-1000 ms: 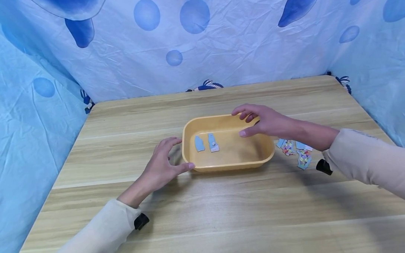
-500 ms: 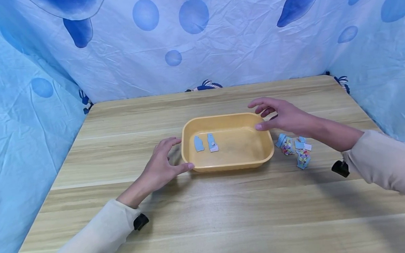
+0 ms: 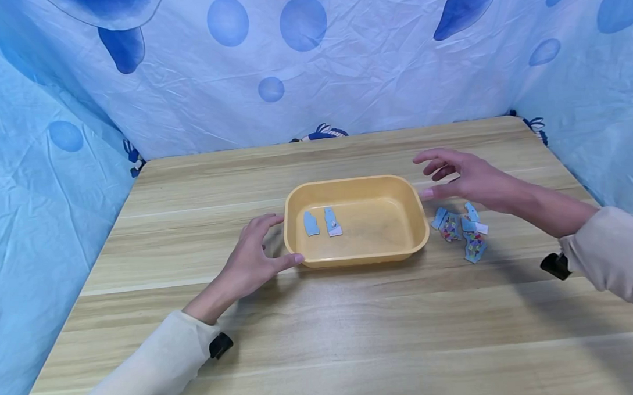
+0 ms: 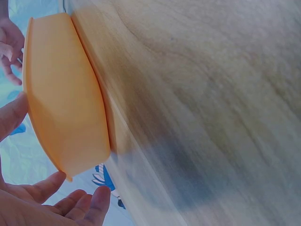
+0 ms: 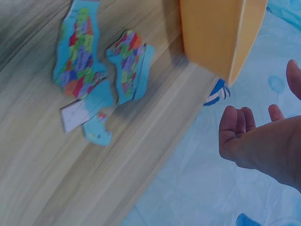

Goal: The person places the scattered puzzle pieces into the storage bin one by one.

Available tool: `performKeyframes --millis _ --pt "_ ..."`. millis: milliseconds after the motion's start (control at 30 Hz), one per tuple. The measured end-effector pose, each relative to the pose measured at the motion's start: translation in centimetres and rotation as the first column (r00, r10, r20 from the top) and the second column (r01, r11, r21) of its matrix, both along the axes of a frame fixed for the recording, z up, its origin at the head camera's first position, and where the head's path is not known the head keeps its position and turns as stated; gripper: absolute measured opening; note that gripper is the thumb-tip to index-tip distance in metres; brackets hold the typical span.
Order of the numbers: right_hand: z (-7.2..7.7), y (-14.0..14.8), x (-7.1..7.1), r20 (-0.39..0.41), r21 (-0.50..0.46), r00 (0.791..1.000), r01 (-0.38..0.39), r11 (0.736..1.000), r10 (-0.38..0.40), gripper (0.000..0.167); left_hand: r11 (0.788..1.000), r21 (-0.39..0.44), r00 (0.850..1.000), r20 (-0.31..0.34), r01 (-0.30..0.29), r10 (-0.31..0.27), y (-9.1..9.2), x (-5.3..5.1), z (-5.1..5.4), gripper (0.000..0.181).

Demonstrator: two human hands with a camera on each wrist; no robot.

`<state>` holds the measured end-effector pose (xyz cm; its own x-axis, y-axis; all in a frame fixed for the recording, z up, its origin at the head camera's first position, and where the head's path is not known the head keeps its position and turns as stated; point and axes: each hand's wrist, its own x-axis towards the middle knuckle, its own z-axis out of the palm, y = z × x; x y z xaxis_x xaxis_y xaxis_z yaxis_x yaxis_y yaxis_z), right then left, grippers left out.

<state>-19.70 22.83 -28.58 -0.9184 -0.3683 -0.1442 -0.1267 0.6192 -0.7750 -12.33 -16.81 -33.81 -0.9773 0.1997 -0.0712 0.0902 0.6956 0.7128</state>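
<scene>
My left hand (image 3: 253, 255) rests at the left end of a yellow plastic bin (image 3: 357, 257), thumb and fingers spread against its rim. In the left wrist view, thumb and fingertips of that hand touch the rim of the bin (image 4: 66, 94). Inside the bin lie a plain blue puzzle piece (image 3: 311, 224) and a blue piece with a pale corner (image 3: 332, 221), apart from each other. My right hand (image 3: 470, 177) hovers beyond the bin's right end, fingers loosely bent, holding nothing. Below it on the table are several colourful puzzle pieces (image 3: 474, 247), some overlapping.
The wooden table (image 3: 321, 337) reaches back to a blue-and-white curtain (image 3: 344, 92), with more curtain hanging at both sides. Black wrist cameras (image 3: 220, 345) sit under both sleeves.
My right hand has moved right, from above the bin to past its right end, uncovering the loose puzzle pieces. The left hand, the bin and the two pieces inside stay put.
</scene>
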Motion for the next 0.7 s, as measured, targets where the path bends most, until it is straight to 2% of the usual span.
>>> performKeyframes --millis 300,700 --pt "-0.3 2.5 -0.1 0.03 0.014 0.999 0.039 0.999 -0.039 0.064 1.0 -0.004 1.0 -0.009 0.004 -0.004 0.0 0.0 -0.1 0.086" --pt "-1.6 6.1 0.2 0.066 -0.013 0.99 0.125 0.992 -0.124 0.062 1.0 0.023 1.0 -0.01 0.016 -0.015 0.0 -0.1 -0.1 0.084"
